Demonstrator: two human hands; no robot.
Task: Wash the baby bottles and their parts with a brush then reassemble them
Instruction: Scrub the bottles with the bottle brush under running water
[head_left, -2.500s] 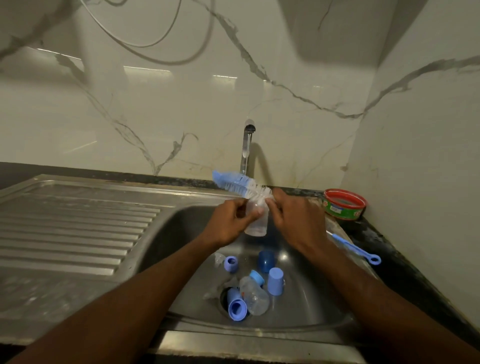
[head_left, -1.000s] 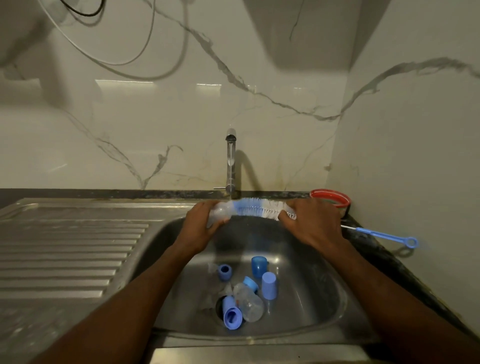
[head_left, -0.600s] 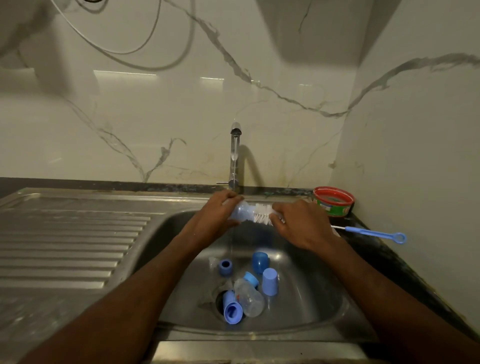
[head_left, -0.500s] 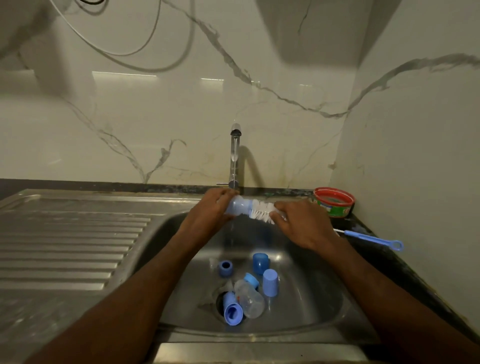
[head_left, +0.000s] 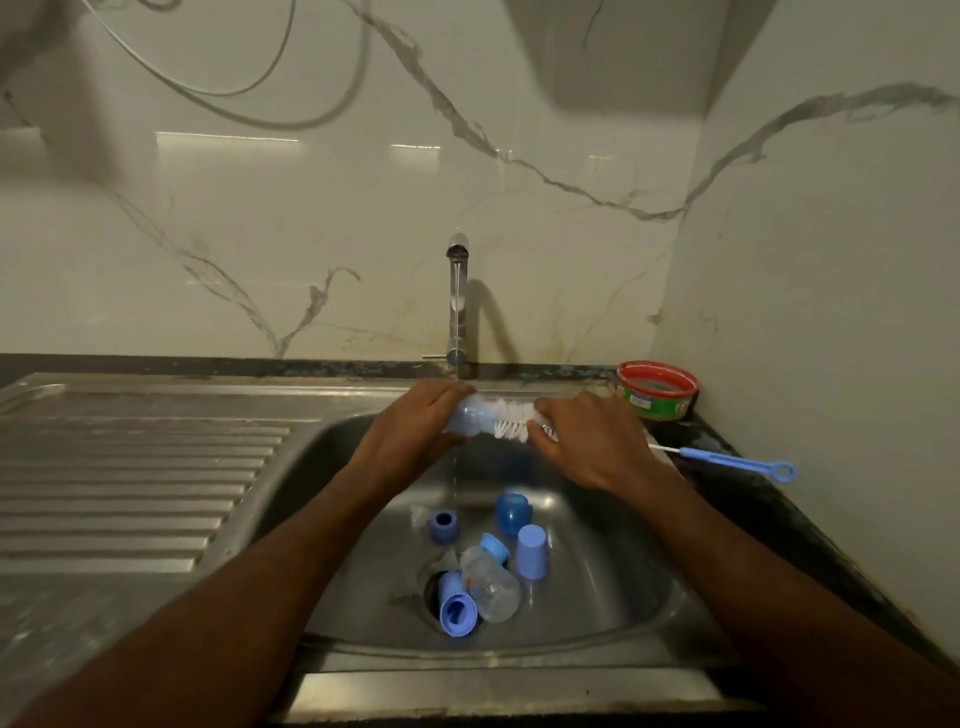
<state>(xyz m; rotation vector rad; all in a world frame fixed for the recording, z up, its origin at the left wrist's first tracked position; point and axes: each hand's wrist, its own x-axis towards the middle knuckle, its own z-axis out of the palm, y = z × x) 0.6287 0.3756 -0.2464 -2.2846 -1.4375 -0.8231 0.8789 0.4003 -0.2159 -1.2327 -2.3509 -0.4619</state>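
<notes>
So far left there's just the ribbed draining board (head_left: 135, 467), nothing on it that shows. Moving in, the left hand (head_left: 410, 431) has its fingers wrapped around a small clear bottle (head_left: 470, 418), held sideways over the sink (head_left: 613, 582) right under the tap (head_left: 457, 301), which is running a thin stream. The brush (head_left: 511, 422) is shoved into the bottle's mouth, white bristles bunched up just outside it. The right hand (head_left: 587, 441) is curled tight around the brush near the bristles, and the blue handle (head_left: 727, 461) sticks out past it over the counter edge.

Down in the basin, below the hands: a blue ring (head_left: 443, 525), a dark blue cap (head_left: 513, 513), a pale blue cap (head_left: 532, 551), a second clear bottle (head_left: 488, 582) lying on its side and a blue piece (head_left: 457, 608) sitting right over the drain (head_left: 434, 592). Far right there's a red-rimmed tub (head_left: 658, 389) in the corner.

What could go wrong, in my opinion: wet plastic plus a sideways grip means the bottle could squirt out of the left hand if he pushes the brush too hard. Small parts near that open drain could get nudged in by the water. And a long handle swinging around could clip the tub. Most of the parts look unwashed yet, so it's early days.
</notes>
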